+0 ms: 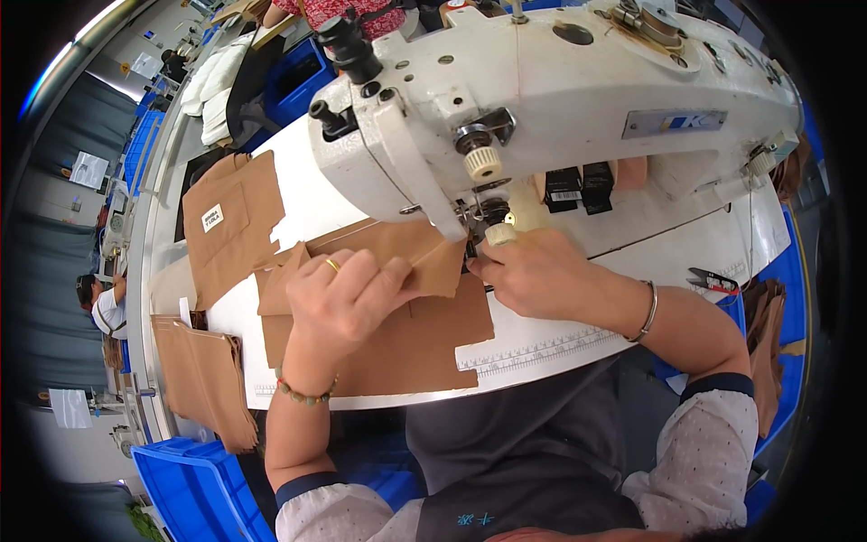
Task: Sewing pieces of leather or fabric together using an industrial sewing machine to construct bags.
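Under the head of a white sewing machine [569, 86], a folded brown cloth piece [406, 348] lies on the white table, its upper layer lifted at the edge. My left hand [341, 294], with a ring on one finger, is closed on that upper layer. Close to the needle area, my right hand [535, 273] has its thumb and fingers pressed together beside the cloth's right edge. What sits between those fingertips is hidden. Another brown cloth panel [262, 194] with a small white label lies to the left.
A stack of brown cloth pieces [203, 375] hangs over the table's left edge. Thread snips [713, 281] lie at the right, and small black boxes [564, 190] stand behind the machine head. Blue bins [190, 483] are at lower left and right. Other people work farther back.
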A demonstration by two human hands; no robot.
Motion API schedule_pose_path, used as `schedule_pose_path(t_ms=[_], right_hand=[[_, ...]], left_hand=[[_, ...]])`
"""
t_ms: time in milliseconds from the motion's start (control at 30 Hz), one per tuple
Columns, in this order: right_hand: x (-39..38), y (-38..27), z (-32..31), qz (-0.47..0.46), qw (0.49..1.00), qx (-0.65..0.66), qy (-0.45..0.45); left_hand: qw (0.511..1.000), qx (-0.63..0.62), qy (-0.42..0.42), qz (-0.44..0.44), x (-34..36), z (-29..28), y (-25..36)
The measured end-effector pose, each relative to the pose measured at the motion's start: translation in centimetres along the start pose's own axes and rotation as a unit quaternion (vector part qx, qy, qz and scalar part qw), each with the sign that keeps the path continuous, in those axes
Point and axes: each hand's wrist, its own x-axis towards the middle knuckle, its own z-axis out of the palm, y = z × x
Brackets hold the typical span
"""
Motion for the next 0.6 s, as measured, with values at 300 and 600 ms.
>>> schedule_pose_path(t_ms=[300,600], right_hand=[[-0.2,0.2,0.4,0.001,1.0,0.005,-0.007],[-0.5,0.4,0.9,0.002,1.0,-0.024,0.008]], left_hand=[[0.998,0.056,-0.001,-0.024,0.3,-0.1,-0.1],[0.978,-0.079,-0.156,-0.111,1.0,-1.0,1.0]])
